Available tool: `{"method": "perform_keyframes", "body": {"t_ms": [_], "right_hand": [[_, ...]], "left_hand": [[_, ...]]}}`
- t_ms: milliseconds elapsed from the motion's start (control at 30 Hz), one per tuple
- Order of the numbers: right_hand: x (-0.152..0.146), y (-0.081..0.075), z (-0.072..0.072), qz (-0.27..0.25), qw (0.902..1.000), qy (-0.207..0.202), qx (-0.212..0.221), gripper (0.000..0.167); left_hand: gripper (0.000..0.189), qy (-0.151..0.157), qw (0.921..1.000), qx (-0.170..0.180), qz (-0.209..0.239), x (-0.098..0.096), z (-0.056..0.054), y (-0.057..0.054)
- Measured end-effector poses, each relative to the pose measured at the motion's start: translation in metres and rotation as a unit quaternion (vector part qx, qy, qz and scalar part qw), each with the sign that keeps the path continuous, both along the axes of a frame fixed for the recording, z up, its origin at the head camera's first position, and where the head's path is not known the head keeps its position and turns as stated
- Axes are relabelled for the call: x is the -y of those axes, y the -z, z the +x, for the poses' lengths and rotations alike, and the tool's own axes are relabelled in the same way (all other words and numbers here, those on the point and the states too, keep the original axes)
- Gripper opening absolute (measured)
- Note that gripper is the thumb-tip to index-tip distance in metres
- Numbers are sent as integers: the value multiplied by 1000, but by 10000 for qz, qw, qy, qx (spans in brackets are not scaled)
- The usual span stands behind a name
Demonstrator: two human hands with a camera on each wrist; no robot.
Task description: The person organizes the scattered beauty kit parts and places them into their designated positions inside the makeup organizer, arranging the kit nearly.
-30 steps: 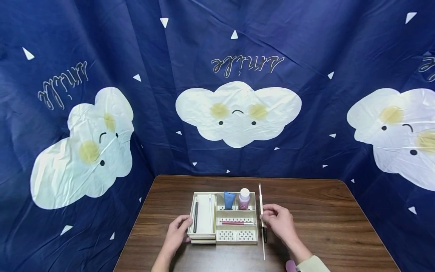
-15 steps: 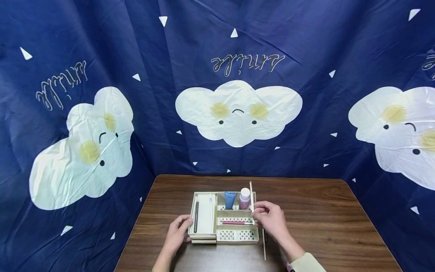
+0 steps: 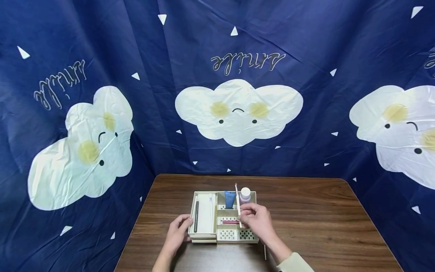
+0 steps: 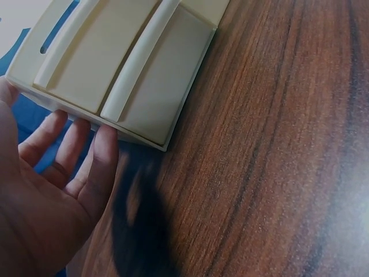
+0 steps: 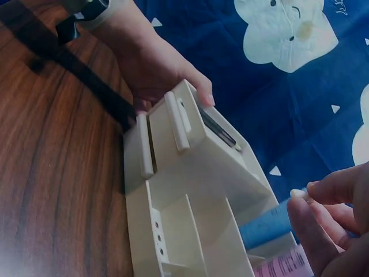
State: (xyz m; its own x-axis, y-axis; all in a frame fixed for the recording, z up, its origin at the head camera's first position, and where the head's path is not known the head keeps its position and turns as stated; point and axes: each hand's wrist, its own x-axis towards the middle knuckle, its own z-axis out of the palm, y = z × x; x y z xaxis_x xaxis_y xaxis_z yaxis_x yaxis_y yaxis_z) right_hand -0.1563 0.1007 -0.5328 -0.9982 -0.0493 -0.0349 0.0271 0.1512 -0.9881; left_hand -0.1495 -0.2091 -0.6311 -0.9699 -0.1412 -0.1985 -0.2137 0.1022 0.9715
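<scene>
A cream desk organizer (image 3: 204,236) stands on the table. My left hand (image 3: 178,228) holds its left side, thumb at the top edge, fingers against the side near the drawers (image 4: 153,81). My right hand (image 3: 259,223) pinches a thin white-handled brush (image 3: 237,196), bristles up, above the right compartments; only its pale end (image 5: 298,194) shows in the right wrist view. Behind the brush a blue tube (image 3: 229,200) and a white-capped purple bottle (image 3: 245,193) stand in the back compartment. A red pen-like stick (image 3: 229,222) lies in the middle one, partly hidden by the hand.
The organizer's left top tray holds a black pencil (image 3: 196,217), a white stick (image 3: 211,211) and a yellowish stick (image 3: 215,213). A thin pale stick (image 3: 265,252) lies on the wooden table (image 3: 323,223) right of the organizer. A blue curtain (image 3: 153,113) surrounds the table.
My right hand has carried the brush leftward, from beside the organizer's right edge to over its right compartments. The left hand has stayed at the organizer's left side.
</scene>
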Motion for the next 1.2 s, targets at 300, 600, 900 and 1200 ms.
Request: {"method": "perform_keyframes", "body": {"t_ms": [300,600,900,1200], "right_hand": [[18,6,-4,119,9982,-557,-203,30],[37,7,-9,21,9969,-782,-124,34],[59,10,-4,125,9963,-815,-231,32],[73,14,-6,242,9948,-981,-153,33]], "left_hand": [[42,-1,10000,-30,-9,1,-1,0],[38,-59,10000,-66,24,3,-3,0],[38,10,10000,-39,59,3,0,0],[36,-82,10000,3,6,0,1,1]]}}
